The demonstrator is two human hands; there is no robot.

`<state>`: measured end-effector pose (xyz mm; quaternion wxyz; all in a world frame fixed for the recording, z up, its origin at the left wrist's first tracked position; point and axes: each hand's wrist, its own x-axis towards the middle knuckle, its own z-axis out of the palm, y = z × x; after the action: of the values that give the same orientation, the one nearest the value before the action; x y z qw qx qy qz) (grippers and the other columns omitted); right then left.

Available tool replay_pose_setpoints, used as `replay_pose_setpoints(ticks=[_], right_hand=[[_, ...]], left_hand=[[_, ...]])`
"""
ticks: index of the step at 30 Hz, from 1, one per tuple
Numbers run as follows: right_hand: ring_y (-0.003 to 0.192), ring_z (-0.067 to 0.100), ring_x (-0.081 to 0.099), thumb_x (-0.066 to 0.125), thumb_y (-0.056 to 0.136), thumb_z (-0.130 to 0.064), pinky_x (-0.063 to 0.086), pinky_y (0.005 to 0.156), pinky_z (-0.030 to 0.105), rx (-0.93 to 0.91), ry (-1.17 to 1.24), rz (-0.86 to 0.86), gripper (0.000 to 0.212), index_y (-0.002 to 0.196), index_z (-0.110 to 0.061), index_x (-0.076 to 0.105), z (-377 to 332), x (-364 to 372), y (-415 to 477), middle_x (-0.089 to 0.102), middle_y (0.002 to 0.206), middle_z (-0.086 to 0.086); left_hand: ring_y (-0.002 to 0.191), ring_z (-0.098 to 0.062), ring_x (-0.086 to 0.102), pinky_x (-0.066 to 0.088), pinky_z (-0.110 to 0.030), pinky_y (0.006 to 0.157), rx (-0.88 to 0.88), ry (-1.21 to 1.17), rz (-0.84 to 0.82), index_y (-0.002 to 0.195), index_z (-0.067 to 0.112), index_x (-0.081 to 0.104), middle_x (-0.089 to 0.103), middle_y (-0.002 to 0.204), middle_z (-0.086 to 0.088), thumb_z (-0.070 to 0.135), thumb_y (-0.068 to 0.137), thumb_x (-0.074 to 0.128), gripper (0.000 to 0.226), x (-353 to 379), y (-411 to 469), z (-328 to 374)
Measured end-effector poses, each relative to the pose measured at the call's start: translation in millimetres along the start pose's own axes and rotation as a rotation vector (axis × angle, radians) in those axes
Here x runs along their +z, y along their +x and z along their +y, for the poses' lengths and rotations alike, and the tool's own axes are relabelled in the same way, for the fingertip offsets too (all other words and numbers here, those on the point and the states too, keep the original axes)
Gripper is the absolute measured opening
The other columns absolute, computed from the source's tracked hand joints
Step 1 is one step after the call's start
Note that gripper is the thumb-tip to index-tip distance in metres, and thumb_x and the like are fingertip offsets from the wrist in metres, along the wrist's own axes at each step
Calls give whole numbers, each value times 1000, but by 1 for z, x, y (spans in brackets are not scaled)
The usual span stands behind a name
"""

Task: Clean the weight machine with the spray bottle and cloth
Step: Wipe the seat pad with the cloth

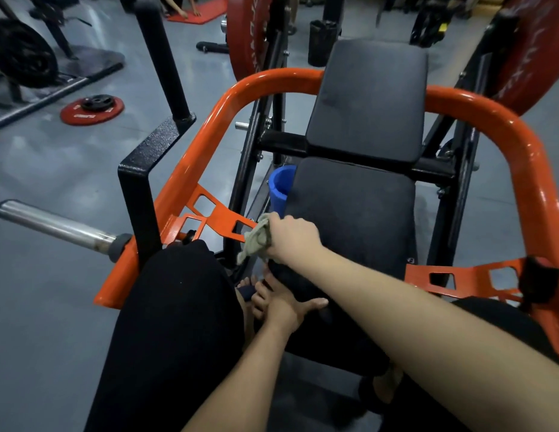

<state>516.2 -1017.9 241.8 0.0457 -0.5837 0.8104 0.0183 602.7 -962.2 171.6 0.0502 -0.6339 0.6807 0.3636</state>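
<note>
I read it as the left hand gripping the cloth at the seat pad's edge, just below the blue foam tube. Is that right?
No: the head view shows the right hand gripping the cloth. The rest holds: it is at the edge of the seat pad, just below the blue foam tube. The left hand rests lower, on the pad's front end.

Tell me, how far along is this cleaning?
Nothing reads as finished yet. In hand: the right hand grips a cloth at the left edge of the seat pad, with the left hand braced on its front. Left: back pad, orange frame. No spray bottle in view.
</note>
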Motion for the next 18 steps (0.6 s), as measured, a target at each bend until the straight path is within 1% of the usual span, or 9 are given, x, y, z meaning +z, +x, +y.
replay_pose_setpoints(ticks=[2,4,6,8,11,13,15,16,18], right_hand=[[98,34,67,64,93,-43,40,64,36,33,-27,52,47,126,-15,47,3,0,6,65,116,9],[106,35,66,65,92,-37,40,70,38,109,37,76,45,129,-17,47,21,-11,19,61,122,9],[112,35,63,64,92,-31,43,75,40,210,76,168,43,130,-20,48,47,-25,31,56,126,8],[117,34,55,65,90,-30,46,85,42,339,51,309,36,125,-20,56,82,-38,38,52,126,10],[117,38,45,67,86,-33,41,94,46,481,30,452,29,110,-17,66,118,-46,43,49,127,14],[116,40,47,67,87,-26,43,94,47,459,120,444,34,118,-13,62,120,-42,45,48,127,16],[110,41,50,67,86,-19,47,89,48,329,215,407,51,134,-12,52,109,-31,41,48,124,18],[105,41,51,69,84,-19,49,86,48,254,225,402,60,140,-14,48,102,-25,38,48,121,18],[97,41,53,71,83,-25,50,82,47,154,206,352,68,145,-19,45,91,-18,31,48,116,18]], left_hand=[[147,-35,20,20,-46,119,5,-1,-1,156,28,-23,-1,165,-12,77,53,82,156,0,0,0],[144,-35,24,24,-45,117,7,13,17,156,26,-24,1,165,-13,80,53,80,156,1,-1,1],[143,-35,27,26,-45,116,11,19,27,155,25,-25,3,164,-14,81,53,78,156,1,-2,1],[142,-35,26,25,-46,116,18,16,22,155,25,-26,5,163,-14,80,54,79,156,1,-2,1],[143,-36,24,23,-47,117,11,-4,10,154,26,-27,4,163,-15,78,56,81,155,1,1,1],[143,-36,24,23,-47,117,9,-6,4,154,26,-28,4,163,-15,78,56,81,155,1,2,1],[142,-35,25,24,-46,117,10,-5,2,153,26,-29,5,162,-15,78,56,81,155,2,3,1],[142,-35,26,24,-46,117,12,-2,4,153,26,-29,6,162,-15,78,56,80,156,2,3,1],[142,-35,25,24,-46,117,12,-3,2,154,26,-29,6,161,-14,78,56,81,156,1,2,2]])
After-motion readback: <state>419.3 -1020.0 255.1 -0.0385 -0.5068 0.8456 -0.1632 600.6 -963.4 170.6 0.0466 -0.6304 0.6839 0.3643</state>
